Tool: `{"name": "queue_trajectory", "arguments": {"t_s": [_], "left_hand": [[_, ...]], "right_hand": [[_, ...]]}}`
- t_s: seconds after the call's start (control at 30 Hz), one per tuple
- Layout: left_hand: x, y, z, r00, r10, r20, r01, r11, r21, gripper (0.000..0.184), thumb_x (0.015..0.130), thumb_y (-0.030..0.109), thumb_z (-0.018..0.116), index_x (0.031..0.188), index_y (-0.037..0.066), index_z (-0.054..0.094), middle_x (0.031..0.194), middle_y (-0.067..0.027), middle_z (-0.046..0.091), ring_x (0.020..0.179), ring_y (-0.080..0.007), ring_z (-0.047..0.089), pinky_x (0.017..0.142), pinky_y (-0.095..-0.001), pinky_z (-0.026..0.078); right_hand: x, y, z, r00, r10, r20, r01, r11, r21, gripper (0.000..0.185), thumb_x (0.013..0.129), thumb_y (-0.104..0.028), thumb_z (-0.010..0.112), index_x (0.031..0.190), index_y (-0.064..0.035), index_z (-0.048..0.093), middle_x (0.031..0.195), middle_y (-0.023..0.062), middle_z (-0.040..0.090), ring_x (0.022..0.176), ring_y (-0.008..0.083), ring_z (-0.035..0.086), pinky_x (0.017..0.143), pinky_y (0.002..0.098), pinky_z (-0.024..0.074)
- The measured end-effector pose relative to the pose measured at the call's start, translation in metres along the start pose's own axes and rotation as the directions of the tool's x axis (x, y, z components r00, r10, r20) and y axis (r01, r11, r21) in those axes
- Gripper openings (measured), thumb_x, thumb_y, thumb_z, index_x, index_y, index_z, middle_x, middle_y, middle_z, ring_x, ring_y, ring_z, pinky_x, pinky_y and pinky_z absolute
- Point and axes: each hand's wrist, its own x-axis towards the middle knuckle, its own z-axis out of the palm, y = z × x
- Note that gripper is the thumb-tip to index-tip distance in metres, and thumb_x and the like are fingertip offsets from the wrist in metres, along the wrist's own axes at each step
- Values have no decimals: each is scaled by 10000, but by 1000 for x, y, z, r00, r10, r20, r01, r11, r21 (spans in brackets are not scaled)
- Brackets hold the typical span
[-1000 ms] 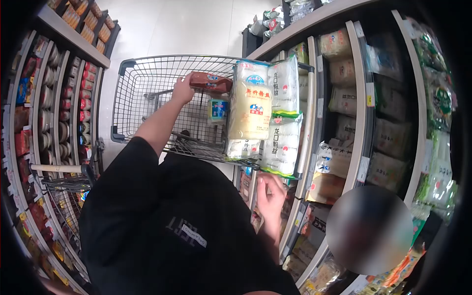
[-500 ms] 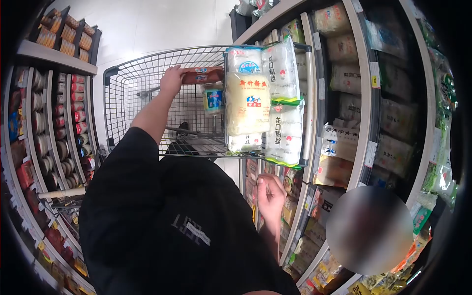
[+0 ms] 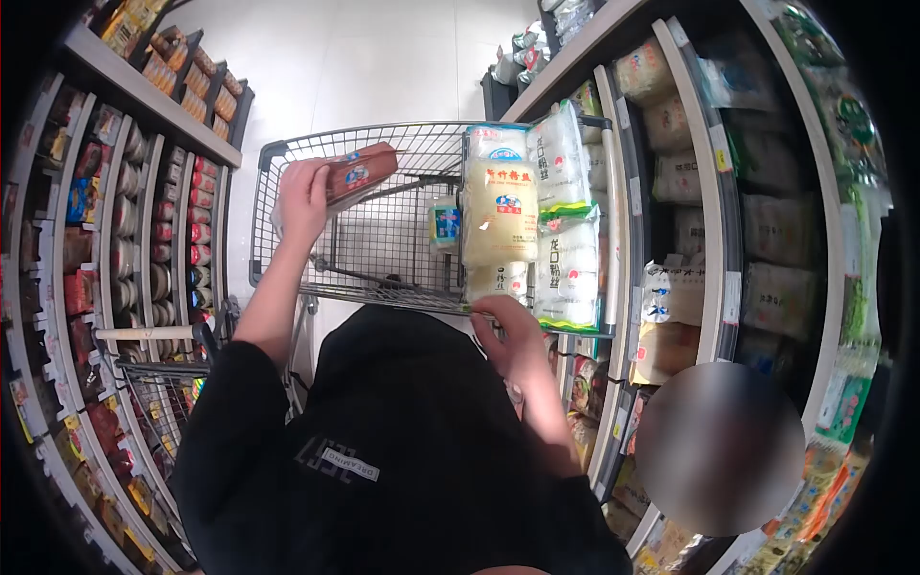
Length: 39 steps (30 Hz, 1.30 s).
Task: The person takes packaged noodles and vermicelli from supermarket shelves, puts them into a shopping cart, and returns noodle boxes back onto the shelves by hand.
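Note:
A wire shopping cart (image 3: 383,126) stands in front of my body. My left hand (image 3: 305,196) grips a reddish-brown package (image 3: 364,172) at the far left end of its basket. White and clear noodle packs (image 3: 567,273) lie at the right end, with a yellowish noodle pack (image 3: 500,213) on top of some of them. Beside these, inside the basket, is a small blue and green package (image 3: 445,222). My right hand (image 3: 498,331) is curled at the near side rim, below the noodle packs. Anything between its fingers is too hidden to make out.
Shelves of bagged noodles (image 3: 671,177) rise close on the right. Shelves of cans and packets (image 3: 201,235) line the left, where a second cart (image 3: 158,383) stands. Pale floor (image 3: 369,62) lies beyond the cart. A blurred round patch covers the lower right.
My left hand has carried the reddish-brown package leftwards, away from the noodle packs, and the package is now tilted. My right hand has come up to the cart's near rim.

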Motion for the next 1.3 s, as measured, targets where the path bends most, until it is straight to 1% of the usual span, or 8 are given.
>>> {"name": "queue_trajectory", "arguments": {"t_s": [0.23,0.53,0.83,1.0,1.07,1.17,1.2,1.3], "left_hand": [[9,145,-126,980,147,-135,-187,914,-361,144,1048,45,526,1066,-18,655,1132,-117,683,1098,-251,623,1061,-378,436],[7,266,-118,936,304,-178,-294,399,-869,286,1093,311,507,1039,35,558,1037,-108,580,1036,-276,580,1167,-545,405],[-22,410,-26,754,655,-49,-117,61,-991,352,1099,377,473,979,48,510,984,-117,549,968,-273,555,1132,-564,386],[-35,502,9,606,794,-51,111,-148,-983,598,1002,582,587,1245,41,515,1511,-268,457,1398,-398,473,1180,-521,371],[-53,537,18,570,820,48,170,-61,-984,869,882,625,731,1426,13,443,1568,-235,405,1412,-337,460,1209,-477,336],[-63,544,61,124,942,311,295,264,-918,853,816,306,893,1449,-19,422,1528,-193,462,1422,-279,447,1198,-445,350],[-78,554,73,122,934,335,248,298,-922,834,792,204,899,1445,-15,430,1500,-182,485,1413,-269,459,1179,-434,375],[-115,602,107,58,901,430,246,405,-881,762,789,50,880,1423,4,460,1417,-148,557,1335,-255,549,1091,-395,479]], "right_hand": [[19,-22,-16,968,-210,134,193,972,133,645,873,-165,802,1428,-39,498,1422,187,531,1336,340,532,1083,422,471],[-42,-58,-66,803,-210,-557,333,934,128,1268,677,-200,972,1620,-40,140,1598,218,308,1510,336,324,1218,430,335],[-188,-24,-156,719,-49,-694,200,970,139,1066,689,-210,953,1538,-67,324,1427,179,503,1359,293,502,1127,401,418],[-269,-42,-190,347,37,-937,217,969,118,815,786,-171,873,1452,-35,423,1367,180,552,1274,268,567,1106,386,444],[-295,-49,-202,176,143,-974,455,865,210,759,807,-141,857,1430,-34,438,1357,172,568,1259,248,578,1100,386,454],[-339,-65,-221,102,-240,-966,119,967,-227,907,727,-84,924,1463,-52,395,1365,112,577,1266,205,575,1100,389,462],[-346,-71,-226,24,1,-1000,269,963,8,968,676,-90,955,1465,-56,395,1364,100,579,1261,199,579,1097,385,463],[-370,-61,-253,10,-169,-986,96,981,-167,1053,578,-131,1023,1447,-67,430,1337,75,597,1241,188,590,1082,368,473]]}}
